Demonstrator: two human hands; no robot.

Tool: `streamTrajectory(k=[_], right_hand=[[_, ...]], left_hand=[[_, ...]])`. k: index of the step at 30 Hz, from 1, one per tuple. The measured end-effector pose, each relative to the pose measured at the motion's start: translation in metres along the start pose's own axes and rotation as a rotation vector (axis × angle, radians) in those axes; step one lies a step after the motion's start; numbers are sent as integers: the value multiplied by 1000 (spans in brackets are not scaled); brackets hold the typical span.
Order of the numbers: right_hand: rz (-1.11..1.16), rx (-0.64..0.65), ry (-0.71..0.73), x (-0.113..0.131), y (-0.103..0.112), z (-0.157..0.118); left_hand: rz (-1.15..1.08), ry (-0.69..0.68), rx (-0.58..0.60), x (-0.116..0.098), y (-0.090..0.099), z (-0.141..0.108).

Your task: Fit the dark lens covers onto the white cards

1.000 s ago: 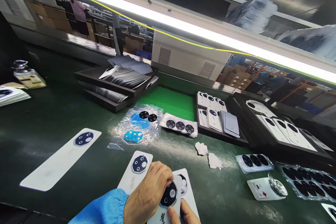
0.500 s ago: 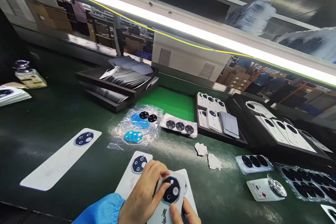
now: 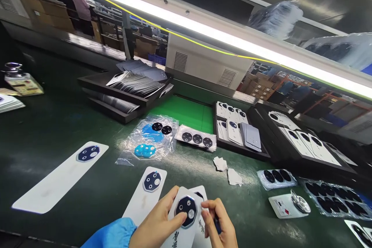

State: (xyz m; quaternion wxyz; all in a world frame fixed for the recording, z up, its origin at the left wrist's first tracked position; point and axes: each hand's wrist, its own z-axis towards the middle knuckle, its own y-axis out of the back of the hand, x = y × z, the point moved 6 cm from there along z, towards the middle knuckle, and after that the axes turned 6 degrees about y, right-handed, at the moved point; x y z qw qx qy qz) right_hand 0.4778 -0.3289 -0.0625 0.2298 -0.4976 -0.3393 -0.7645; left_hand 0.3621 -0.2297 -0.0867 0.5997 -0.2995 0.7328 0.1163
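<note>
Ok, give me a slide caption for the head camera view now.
Left hand holding a white panel with a dark patch, right hand by its edge, over a dark green table.

A bright blue sleeve (image 3: 112, 235) covers the left forearm, its cloth creased and drawn into a gathered, puckered cuff (image 3: 128, 227). Just past this cuff, the left grip (image 3: 155, 223) is a bare hand; well right of the cuff, the right grip (image 3: 225, 225) is bare too.
</note>
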Motion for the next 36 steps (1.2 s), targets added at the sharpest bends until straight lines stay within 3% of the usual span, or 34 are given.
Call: streamTrajectory(k=[4, 13, 20, 24, 29, 33, 35, 36], right_hand=[[-116, 141, 214, 16, -3, 12], [-272, 313, 291, 23, -7, 20], [-323, 355, 305, 17, -7, 27], [-312, 376, 303, 15, -6, 27], [-293, 419, 192, 23, -6, 27], [-231, 346, 249, 23, -1, 29], [-221, 259, 300, 15, 9, 30], [-239, 204, 307, 8, 15, 32]], left_hand=[[137, 74, -18, 2, -2, 0], [289, 275, -80, 7, -2, -5], [358, 182, 25, 1, -11, -3], [277, 122, 74, 1, -13, -2], [145, 56, 116, -5, -16, 0], [-24, 50, 190, -13, -17, -4], [-170, 33, 220, -17, -2, -7], [-233, 8, 185, -20, 16, -8]])
